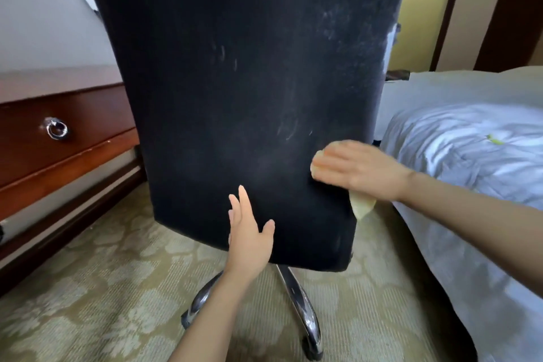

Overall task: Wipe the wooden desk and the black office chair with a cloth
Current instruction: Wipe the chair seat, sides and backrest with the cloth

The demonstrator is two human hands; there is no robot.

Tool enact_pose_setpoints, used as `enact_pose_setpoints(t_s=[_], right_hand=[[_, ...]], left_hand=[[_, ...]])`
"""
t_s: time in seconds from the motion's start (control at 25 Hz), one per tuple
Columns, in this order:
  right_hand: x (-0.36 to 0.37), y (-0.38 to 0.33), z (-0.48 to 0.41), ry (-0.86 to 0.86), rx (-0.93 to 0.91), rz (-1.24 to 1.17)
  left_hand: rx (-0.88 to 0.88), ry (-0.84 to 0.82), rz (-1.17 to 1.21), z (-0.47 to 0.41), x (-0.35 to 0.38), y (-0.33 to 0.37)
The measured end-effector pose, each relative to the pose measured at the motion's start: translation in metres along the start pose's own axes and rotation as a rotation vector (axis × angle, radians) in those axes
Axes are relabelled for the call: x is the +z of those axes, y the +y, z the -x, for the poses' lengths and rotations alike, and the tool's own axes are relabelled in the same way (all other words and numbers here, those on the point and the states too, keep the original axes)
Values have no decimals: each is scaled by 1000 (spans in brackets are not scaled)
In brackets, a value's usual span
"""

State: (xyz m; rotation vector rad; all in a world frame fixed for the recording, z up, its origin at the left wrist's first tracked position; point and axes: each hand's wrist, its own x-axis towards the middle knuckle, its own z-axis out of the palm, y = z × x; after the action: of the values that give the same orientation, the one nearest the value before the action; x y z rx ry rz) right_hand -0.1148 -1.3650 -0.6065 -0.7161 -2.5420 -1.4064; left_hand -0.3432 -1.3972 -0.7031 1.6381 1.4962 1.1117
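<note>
**Cloth pressed to the back of a black chair**

A tall black chair (249,82) fills the middle of the view, seen from behind. Its fabric back shows pale dusty streaks, thickest towards the upper right.

To the right lies a bed (470,156) with rumpled white bedding, close beside the chair. A patterned beige carpet (88,288) covers the floor below.

On the left, against a pale wall, stands the wooden desk (58,114), reddish brown, with its drawer front facing the room. The chair is near it but not touching.

Under the chair back, the shiny metal legs of the base (296,303) spread out over the carpet.

The right hand (358,167) reaches in from the right and lies flat on the lower right edge of the chair back. Its fingers are stretched out over a yellow cloth (363,206) and press it against the fabric. The hand is blurred and its thumb cannot be made out.

The left hand (249,238) comes up from below. Its fingers are straight and close together, the thumb out to the side, and it holds nothing. It lies over the bottom of the chair back, though contact is not certain.

A corner of the cloth hangs down below the right wrist, and a sliver shows past the fingertips.

A round metal knob (56,128) sits on the drawer front.
</note>
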Motion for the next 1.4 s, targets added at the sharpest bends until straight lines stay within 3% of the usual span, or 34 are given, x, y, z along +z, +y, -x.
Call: enact_pose_setpoints(t_s=[0.16,0.32,0.6,0.8,1.04,1.2,1.4], right_hand=[[-44,55,-48,37,171,30],[-40,52,-92,136,357,-64],[36,-36,-63,-255,-82,-54],[47,-27,-42,-224,-297,-27],[-28,71,-122,-200,-300,21],[-90,141,-200,-246,-267,1],[-141,179,-278,-278,-187,-92]], left_hand=[[105,15,20,4,-14,31],[95,39,104,-5,-17,35],[65,177,57,-43,-13,17],[8,177,143,-63,-30,33],[-241,54,175,-62,-97,118],[-283,-46,82,-49,-162,193],[-284,-100,-41,-36,-258,255]])
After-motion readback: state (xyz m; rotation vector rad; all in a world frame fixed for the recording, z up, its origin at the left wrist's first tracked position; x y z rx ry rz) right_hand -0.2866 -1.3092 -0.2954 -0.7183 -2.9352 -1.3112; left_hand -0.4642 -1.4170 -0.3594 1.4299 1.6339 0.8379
